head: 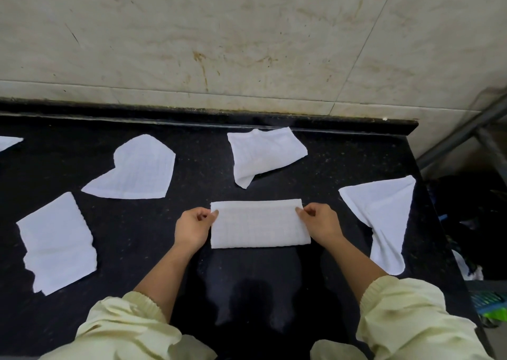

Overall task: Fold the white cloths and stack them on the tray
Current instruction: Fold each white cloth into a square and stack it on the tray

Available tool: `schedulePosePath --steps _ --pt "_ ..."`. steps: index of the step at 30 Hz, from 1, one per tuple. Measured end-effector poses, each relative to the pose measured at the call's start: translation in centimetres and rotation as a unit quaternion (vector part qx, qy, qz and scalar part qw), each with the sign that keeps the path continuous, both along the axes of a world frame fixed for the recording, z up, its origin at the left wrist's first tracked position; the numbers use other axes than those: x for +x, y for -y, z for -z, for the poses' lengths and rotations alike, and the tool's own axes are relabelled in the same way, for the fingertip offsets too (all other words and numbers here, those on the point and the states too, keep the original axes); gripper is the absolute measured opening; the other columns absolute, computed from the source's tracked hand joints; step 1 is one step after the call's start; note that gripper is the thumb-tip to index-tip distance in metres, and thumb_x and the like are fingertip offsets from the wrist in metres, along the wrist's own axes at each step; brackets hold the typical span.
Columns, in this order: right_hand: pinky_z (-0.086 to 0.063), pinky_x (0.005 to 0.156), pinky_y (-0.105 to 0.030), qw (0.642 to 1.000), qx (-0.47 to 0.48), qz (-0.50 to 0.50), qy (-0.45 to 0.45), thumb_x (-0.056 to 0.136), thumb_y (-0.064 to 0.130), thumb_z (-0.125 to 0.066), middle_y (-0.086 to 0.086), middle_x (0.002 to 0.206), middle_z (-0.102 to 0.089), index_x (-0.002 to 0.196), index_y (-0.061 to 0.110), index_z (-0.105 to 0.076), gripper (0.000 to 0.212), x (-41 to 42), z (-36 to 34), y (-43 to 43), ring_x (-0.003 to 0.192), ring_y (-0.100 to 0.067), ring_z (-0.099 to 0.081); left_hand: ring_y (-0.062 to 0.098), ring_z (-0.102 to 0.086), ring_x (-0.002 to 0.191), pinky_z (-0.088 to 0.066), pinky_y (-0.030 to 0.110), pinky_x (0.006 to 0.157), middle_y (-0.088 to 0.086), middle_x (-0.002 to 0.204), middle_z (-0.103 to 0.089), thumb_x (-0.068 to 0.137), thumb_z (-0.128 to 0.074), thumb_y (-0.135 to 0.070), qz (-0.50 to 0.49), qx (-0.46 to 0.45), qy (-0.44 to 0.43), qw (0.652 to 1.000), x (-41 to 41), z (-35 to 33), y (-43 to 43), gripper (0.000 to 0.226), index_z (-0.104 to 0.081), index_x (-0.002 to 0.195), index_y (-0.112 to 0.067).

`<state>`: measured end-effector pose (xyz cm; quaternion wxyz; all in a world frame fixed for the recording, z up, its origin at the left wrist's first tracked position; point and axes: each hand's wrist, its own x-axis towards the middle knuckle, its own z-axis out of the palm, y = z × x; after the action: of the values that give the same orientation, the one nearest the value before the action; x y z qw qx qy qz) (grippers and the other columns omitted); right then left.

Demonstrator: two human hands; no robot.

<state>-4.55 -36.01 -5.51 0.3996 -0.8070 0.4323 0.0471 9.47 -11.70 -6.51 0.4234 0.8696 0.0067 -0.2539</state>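
1. Sleeves (129, 324), pale yellow, sit nearest, at the near edge of the black counter (137, 222).
2. Left hand (193, 229) and right hand (319, 223) each pinch a far corner of the half-folded cloth (259, 223), which lies flat mid-counter.
3. To fold well, I'd say match corners squarely, keep edges flush, then smooth the crease.
4. Loose cloths (137, 170) lie left, far and right; no tray in view.

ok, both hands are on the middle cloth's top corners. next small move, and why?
Probably fold it once more, carrying the right end over onto the left. The middle cloth lies flat as a wide rectangle on the black counter, with the left hand and the right hand each pinching an upper corner. No tray is in view, so stacking can wait.
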Motion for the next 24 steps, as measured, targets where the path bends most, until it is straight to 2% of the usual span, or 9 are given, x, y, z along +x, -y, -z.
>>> schedulePosePath --steps 3,9,14,16,19,21,23,24 --pt "-0.043 0.068 -0.029 0.999 -0.025 0.002 -0.030 0.095 0.035 -0.055 -0.001 0.079 -0.061 0.088 0.012 -0.063 0.026 0.4 0.2 -0.2 0.078 -0.018 -0.058 0.011 -0.056 0.064 -0.042 0.023 0.057 -0.002 0.073 -0.066 0.089 -0.066 -0.032 -0.002 0.015 0.018 1.000 0.0 -0.1 0.5 0.017 -0.069 0.084 -0.016" --pt "-0.040 0.066 -0.031 0.993 -0.090 -0.008 -0.074 0.097 0.040 -0.050 -0.003 0.086 -0.059 0.088 0.013 -0.051 0.028 0.7 0.5 -1.2 0.079 -0.019 -0.056 0.012 -0.056 0.066 -0.043 0.023 0.056 -0.001 0.074 -0.062 0.088 -0.066 -0.032 -0.021 0.047 0.030 0.998 -0.1 0.1 1.1 0.020 -0.060 0.091 -0.013" --pt "-0.047 0.071 -0.033 0.998 -0.032 0.054 -0.016 0.093 0.036 -0.058 -0.006 0.091 -0.063 0.096 0.011 -0.055 0.025 -0.1 0.4 -0.2 0.086 -0.022 -0.061 0.013 -0.057 0.068 -0.042 0.024 0.056 0.001 0.076 -0.060 0.089 -0.063 -0.040 0.000 0.053 0.048 0.997 -0.9 -0.6 0.0 0.033 -0.049 0.103 -0.014" --pt "-0.046 0.073 -0.032 0.998 -0.015 0.046 -0.026 0.090 0.035 -0.061 -0.005 0.089 -0.064 0.093 0.011 -0.058 0.025 -0.7 0.2 0.1 0.087 -0.022 -0.061 0.015 -0.060 0.070 -0.043 0.027 0.057 0.003 0.076 -0.062 0.088 -0.062 -0.046 0.016 0.071 0.051 0.996 -1.7 -0.6 -0.9 0.037 -0.047 0.103 -0.016" --pt "-0.049 0.070 -0.033 0.998 0.006 0.023 -0.056 0.085 0.043 -0.065 -0.005 0.080 -0.064 0.078 0.012 -0.054 0.034 -1.5 0.0 0.1 0.079 -0.022 -0.062 0.017 -0.064 0.069 -0.050 0.033 0.065 0.001 0.072 -0.066 0.085 -0.062 -0.054 0.045 0.113 0.051 0.991 -2.8 -0.1 -1.9 0.042 -0.047 0.101 -0.018" --pt "-0.054 0.071 -0.037 0.996 0.014 0.010 -0.090 0.082 0.049 -0.066 -0.006 0.070 -0.065 0.067 0.012 -0.049 0.044 -1.6 -0.2 -0.2 0.071 -0.023 -0.066 0.018 -0.067 0.062 -0.055 0.036 0.067 0.000 0.069 -0.068 0.083 -0.063 -0.056 0.058 0.117 0.040 0.991 -3.1 0.0 -2.0 0.042 -0.047 0.097 -0.020" --pt "-0.057 0.068 -0.035 0.993 0.024 0.001 -0.116 0.082 0.052 -0.065 -0.007 0.066 -0.068 0.065 0.011 -0.050 0.047 -1.7 -0.6 -0.7 0.062 -0.022 -0.068 0.019 -0.068 0.053 -0.058 0.035 0.062 0.001 0.066 -0.070 0.081 -0.067 -0.053 0.047 0.086 -0.003 0.995 -3.5 -0.4 -1.7 0.041 -0.046 0.095 -0.021" --pt "-0.056 0.062 -0.030 0.992 0.040 0.006 -0.118 0.083 0.051 -0.065 -0.007 0.067 -0.069 0.070 0.009 -0.054 0.045 -1.7 -0.7 -1.0 0.057 -0.019 -0.067 0.020 -0.068 0.052 -0.058 0.034 0.059 0.003 0.066 -0.071 0.081 -0.070 -0.049 0.033 0.066 -0.028 0.997 -3.7 -0.7 -1.5 0.040 -0.046 0.095 -0.019"
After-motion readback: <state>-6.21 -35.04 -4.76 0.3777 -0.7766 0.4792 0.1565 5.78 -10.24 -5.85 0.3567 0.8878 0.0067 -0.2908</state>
